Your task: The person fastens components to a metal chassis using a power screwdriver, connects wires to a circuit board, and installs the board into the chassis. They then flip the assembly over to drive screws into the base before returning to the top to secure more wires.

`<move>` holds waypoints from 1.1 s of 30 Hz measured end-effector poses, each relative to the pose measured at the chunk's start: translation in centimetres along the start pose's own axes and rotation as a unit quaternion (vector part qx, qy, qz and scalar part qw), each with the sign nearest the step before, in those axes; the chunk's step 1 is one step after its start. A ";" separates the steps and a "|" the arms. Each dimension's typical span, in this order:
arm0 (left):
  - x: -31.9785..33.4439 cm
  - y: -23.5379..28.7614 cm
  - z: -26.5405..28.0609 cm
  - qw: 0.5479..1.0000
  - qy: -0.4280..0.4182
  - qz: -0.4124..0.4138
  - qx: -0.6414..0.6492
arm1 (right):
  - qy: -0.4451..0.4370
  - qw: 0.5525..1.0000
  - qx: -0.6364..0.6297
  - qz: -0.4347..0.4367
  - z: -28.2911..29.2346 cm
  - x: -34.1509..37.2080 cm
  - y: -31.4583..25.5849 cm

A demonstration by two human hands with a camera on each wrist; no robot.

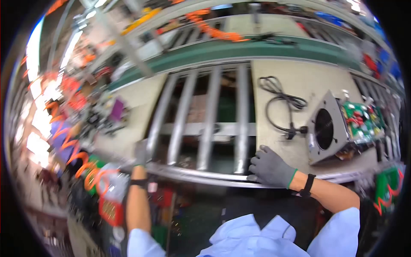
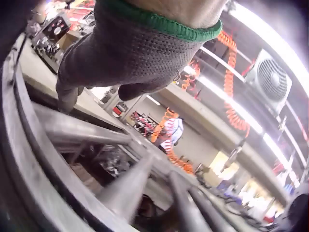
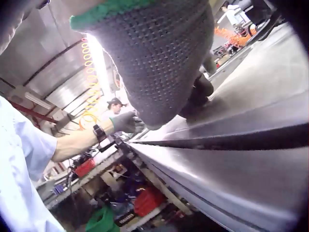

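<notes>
The left hand point(image 1: 140, 153), in a grey glove with a green cuff, is at the front right corner of the left pale board point(image 1: 139, 100); head view blurs its fingers. In the left wrist view that hand point(image 2: 128, 53) has its fingers pointing down beside the rollers point(image 2: 128, 186), with nothing held. My right hand point(image 1: 273, 168), gloved alike, rests at the front left edge of the right board point(image 1: 278, 141), fingers loosely bent. Seen from the right wrist, the hand point(image 3: 157, 63) covers part of the metal edge point(image 3: 231, 118); its fingertips are partly hidden.
Metal rollers point(image 1: 209, 115) span the gap between the boards. On the right board lie a black cable point(image 1: 269, 112) and a grey housing point(image 1: 319, 141) with a round opening and a circuit board point(image 1: 361, 122). A green belt point(image 1: 214, 48) runs behind. Blurred parts point(image 1: 100, 118) sit at left.
</notes>
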State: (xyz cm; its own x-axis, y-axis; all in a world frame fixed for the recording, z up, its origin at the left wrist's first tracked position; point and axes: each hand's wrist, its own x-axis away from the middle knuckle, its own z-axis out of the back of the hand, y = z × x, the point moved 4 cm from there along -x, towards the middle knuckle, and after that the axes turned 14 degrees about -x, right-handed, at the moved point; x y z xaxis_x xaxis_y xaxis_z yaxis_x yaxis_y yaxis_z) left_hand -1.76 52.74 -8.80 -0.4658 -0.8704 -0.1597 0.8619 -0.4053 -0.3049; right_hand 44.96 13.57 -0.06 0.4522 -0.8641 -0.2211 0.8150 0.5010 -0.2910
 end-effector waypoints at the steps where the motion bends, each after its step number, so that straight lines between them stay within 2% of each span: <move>1: -0.9 -2.8 -4.5 0.964 0.196 -0.099 -0.151 | -0.008 1.000 0.014 -0.012 1.1 2.6 0.9; 2: -3.1 -4.1 -4.1 0.990 0.102 -0.026 -0.090 | -0.016 0.999 0.028 -0.035 1.6 5.1 1.7; 3: -4.2 -4.4 -3.4 0.996 0.059 0.038 -0.048 | -0.060 0.994 0.060 -0.068 2.6 8.3 2.5; 4: -5.8 -4.6 -3.6 0.993 0.028 0.107 -0.037 | -0.034 0.994 0.054 -0.083 3.4 11.6 3.5; 6: -8.6 -4.0 -3.6 0.969 -0.050 0.233 -0.066 | -0.050 0.982 0.092 -0.156 4.3 18.0 5.9; 8: -9.1 -3.3 -4.3 0.940 -0.131 0.298 -0.105 | -0.017 0.968 0.131 -0.214 6.0 24.6 7.6; 9: -7.9 -1.1 -1.9 0.927 -0.105 0.354 -0.067 | 0.000 0.962 0.153 -0.227 9.3 29.2 7.2; 10: -8.5 -2.9 -3.4 0.921 -0.060 0.376 -0.081 | -0.033 0.940 0.201 -0.274 10.1 32.1 7.8; 12: -7.2 -0.5 -2.7 0.917 0.098 0.382 -0.066 | -0.065 0.906 0.175 -0.380 11.2 36.7 9.4; 13: -6.6 -0.2 -2.2 0.930 0.036 0.363 -0.046 | -0.030 0.874 0.181 -0.451 11.3 38.6 10.0; 14: -6.1 0.6 0.6 0.940 -0.025 0.339 -0.024 | 0.006 0.833 0.187 -0.521 11.0 40.4 10.5; 15: -6.0 1.5 1.8 0.945 -0.086 0.315 -0.001 | 0.043 0.799 0.206 -0.563 10.1 40.6 10.5; 17: -5.9 1.9 1.8 0.950 -0.069 0.303 -0.025 | 0.116 0.727 0.239 -0.633 7.1 39.8 10.0; 18: -5.8 2.0 1.6 0.952 -0.060 0.297 -0.040 | 0.134 0.765 0.139 -0.614 6.3 39.9 10.2; 20: -5.6 2.0 1.4 0.956 -0.029 0.283 -0.067 | 0.226 0.780 0.152 -0.563 6.1 40.1 10.3; 23: -5.7 3.3 0.6 0.965 -0.030 0.251 -0.069 | 0.250 0.779 0.162 -0.551 5.8 40.7 10.5; 25: -5.7 4.5 -0.3 0.976 -0.033 0.209 -0.056 | 0.249 0.774 0.122 -0.569 5.9 40.7 10.5; 29: -3.6 6.3 -4.4 0.995 -0.084 0.050 0.015 | 0.269 0.763 0.108 -0.577 6.6 40.0 10.0; 32: 4.2 7.4 -8.9 0.984 -0.152 -0.095 0.014 | 0.267 0.778 0.077 -0.563 5.7 41.0 10.2; 33: 7.0 8.4 -11.3 0.973 -0.174 -0.149 0.004 | 0.272 0.795 0.090 -0.534 5.1 41.8 10.8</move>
State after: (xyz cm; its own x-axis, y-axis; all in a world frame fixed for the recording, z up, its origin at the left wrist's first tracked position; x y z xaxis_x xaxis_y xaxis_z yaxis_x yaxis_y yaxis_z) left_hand -0.06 46.39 -23.15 -0.6010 -0.7549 0.2628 0.7010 -0.6557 -0.2805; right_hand 74.54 -17.43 -7.67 -0.7167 -0.6185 -0.3221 0.6899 -0.5616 -0.4567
